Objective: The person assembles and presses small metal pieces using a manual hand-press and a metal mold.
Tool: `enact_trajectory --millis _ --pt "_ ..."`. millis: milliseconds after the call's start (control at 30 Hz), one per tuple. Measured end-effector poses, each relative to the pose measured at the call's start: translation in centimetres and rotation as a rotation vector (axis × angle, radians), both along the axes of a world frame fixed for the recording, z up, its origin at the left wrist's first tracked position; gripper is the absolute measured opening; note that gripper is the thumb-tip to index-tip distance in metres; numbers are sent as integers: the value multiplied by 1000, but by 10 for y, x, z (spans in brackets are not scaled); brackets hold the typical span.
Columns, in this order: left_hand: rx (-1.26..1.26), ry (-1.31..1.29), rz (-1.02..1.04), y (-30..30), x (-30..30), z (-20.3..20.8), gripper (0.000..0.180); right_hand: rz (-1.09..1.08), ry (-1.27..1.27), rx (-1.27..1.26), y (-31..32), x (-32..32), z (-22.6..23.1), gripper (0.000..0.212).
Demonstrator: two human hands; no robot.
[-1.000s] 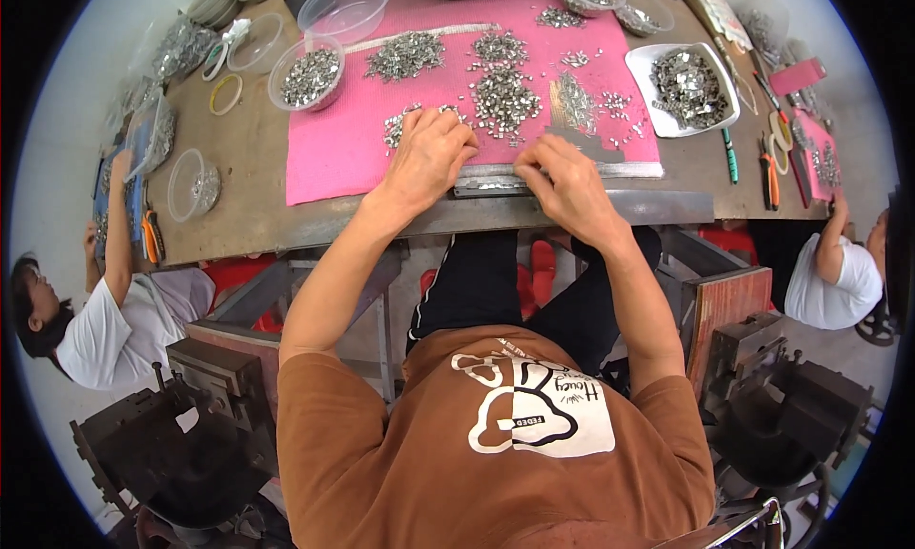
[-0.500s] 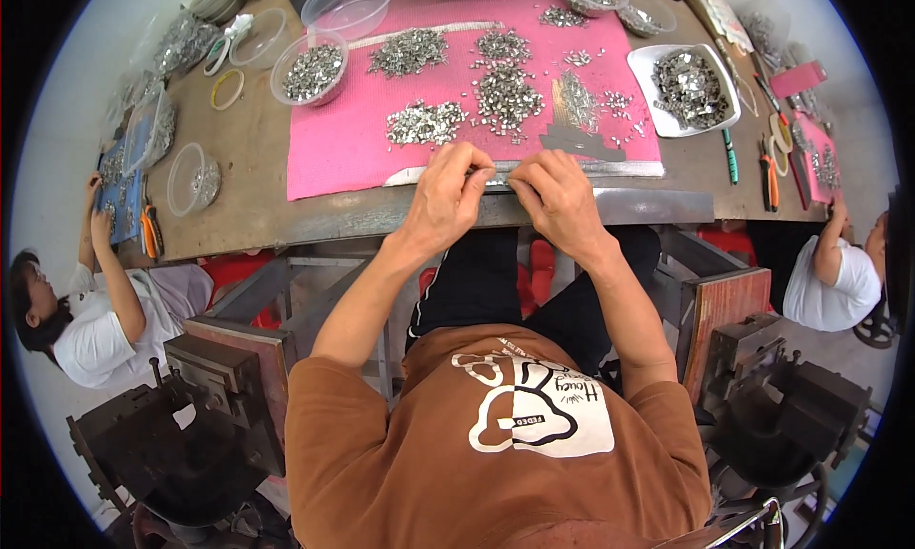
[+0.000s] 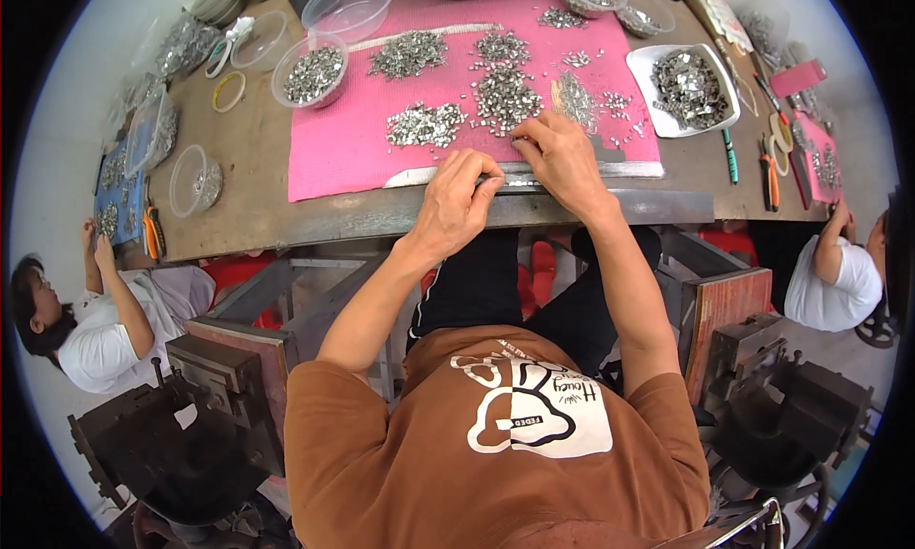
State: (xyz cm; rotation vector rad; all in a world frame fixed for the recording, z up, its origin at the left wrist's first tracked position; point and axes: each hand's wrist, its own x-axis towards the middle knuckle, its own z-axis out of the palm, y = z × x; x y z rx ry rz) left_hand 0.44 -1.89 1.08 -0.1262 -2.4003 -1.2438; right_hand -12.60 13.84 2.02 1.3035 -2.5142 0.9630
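My left hand (image 3: 456,202) is at the front edge of the pink mat (image 3: 334,158), thumb and forefinger pinched together at the left end of a short row of shiny metal bits (image 3: 520,180). Whatever lies between those fingertips is too small to make out. Farther forward, my right hand (image 3: 564,162) hovers at the near side of a heap of small silvery metal pieces (image 3: 507,96). Its thumb and forefinger are also closed, and I cannot see what they hold. A dark grey strip on the mat is partly covered by this hand.
More metal pieces lie in heaps (image 3: 425,125) on the mat. A clear tub (image 3: 313,72) stands left, a white dish (image 3: 642,65) right. Pliers (image 3: 768,175) and a green pen (image 3: 730,156) lie farther right. A metal bar (image 3: 658,206) edges the table. Two people sit at either side.
My right hand has lifted from the row at the mat's edge and moved forward to the heap. My left hand has stayed near the row, shifting slightly.
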Motion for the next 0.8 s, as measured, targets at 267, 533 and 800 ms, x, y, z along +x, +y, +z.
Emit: enact_trajectory --millis 267,533,800 --pt "-146 108 17 3 -1 0 11 31 -57 34 1 0 4 8" --pt "-323 193 90 11 1 3 13 -38 -161 -29 13 -4 4 10" --pt "-350 287 89 3 6 -4 14 -17 -210 -41 16 -1 9 18"
